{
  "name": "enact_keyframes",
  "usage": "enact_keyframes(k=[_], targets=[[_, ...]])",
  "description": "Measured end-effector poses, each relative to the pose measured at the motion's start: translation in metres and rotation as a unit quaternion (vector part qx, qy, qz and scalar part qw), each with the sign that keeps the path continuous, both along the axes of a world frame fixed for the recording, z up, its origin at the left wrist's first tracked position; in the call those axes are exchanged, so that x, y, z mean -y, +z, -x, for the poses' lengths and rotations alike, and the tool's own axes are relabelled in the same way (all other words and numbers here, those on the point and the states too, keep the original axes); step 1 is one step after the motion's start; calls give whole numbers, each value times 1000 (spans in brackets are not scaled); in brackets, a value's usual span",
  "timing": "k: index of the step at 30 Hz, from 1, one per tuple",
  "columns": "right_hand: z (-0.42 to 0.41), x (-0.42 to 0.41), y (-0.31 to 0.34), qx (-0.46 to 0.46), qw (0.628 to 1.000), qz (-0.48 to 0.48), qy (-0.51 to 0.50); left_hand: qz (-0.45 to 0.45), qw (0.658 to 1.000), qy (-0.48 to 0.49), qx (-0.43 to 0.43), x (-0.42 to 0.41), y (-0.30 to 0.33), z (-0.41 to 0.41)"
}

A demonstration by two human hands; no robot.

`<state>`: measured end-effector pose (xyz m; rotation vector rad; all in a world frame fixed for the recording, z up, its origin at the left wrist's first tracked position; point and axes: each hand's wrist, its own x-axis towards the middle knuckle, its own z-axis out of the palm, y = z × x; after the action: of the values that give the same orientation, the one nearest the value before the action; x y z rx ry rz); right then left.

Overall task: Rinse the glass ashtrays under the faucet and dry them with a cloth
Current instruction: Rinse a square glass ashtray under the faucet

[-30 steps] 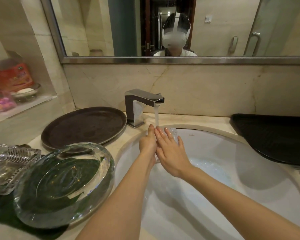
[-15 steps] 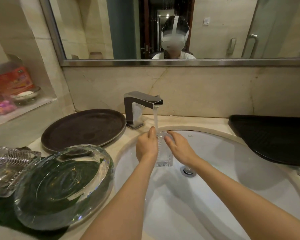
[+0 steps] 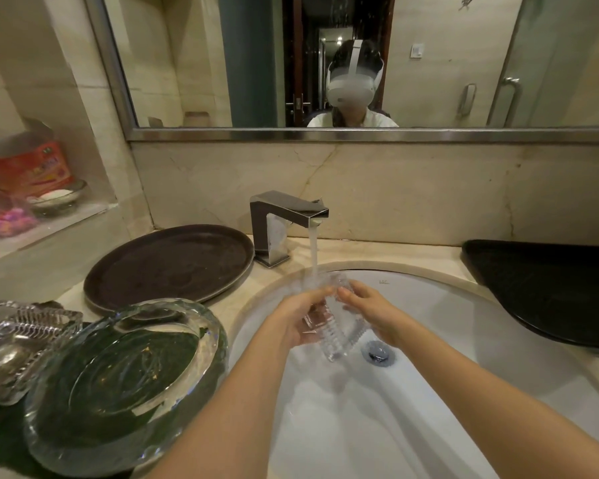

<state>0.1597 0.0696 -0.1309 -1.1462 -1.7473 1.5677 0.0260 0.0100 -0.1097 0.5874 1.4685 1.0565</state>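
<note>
Both hands hold 1 small ribbed glass ashtray [image 3: 329, 331] over the sink [image 3: 464, 305], tilted under the faucet [image 3: 284, 223] stream. The left hand [image 3: 298, 319] cups it from below with curled fingers; the right hand [image 3: 370, 312] pinches its upper edge. Wet glass is likely slippery: a loose grip could drop it and chip it against the basin. 2 more ashtrays, a large round ashtray [image 3: 118, 382] and a square ashtray [image 3: 18, 344], wait at the worktop's near-left corner.

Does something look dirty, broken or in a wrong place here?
Yes: the large round ashtray on the counter has small brownish specks inside, so it looks unwashed. It also leans on the ribbed ashtray. Nothing looks broken.
</note>
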Motion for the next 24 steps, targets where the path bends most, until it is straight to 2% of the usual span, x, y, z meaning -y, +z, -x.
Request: enact_keyframes(k=[2, 5, 9, 12, 13, 15, 17, 19, 20, 22, 24], targets=[[0, -1, -3, 4, 1000, -7, 3, 24, 999, -42, 24, 0, 2, -2], [4, -4, -7, -6, 999, -27, -18, 5, 999, -40, 26, -7, -3, -3], [12, -9, -5, -65, 996, -56, -18, -61, 995, 69, -47, -17, -11, -4], [23, -12, -7, -39, 994, -80, -60, -82, 987, 138, -8, -23, -13, -3], [24, -11, -9, -26, 994, -62, -92, -87, 985, 148, 23, -24, -14, -2], [22, -8, -14, -26, 990, 34, -132, -104, 981, 141, 83, -22, -14, -2], [17, -8, -16, -89, 977, 152, -119, -113, 978, 126, 121, -19, -12, -1], [12, -5, -12, -139, 964, 200, -109, -104, 977, 127, 137, -16, -8, -1], [10, -5, -11, -145, 963, 198, -112, -96, 981, 128, 112, -17, -9, -1], [9, -4, -11, -130, 971, 163, -116, -77, 991, 108, -28, -19, -13, -4], [7, -1, -8, -111, 981, 117, -107, -68, 983, 103, -138, -19, -17, -6]])
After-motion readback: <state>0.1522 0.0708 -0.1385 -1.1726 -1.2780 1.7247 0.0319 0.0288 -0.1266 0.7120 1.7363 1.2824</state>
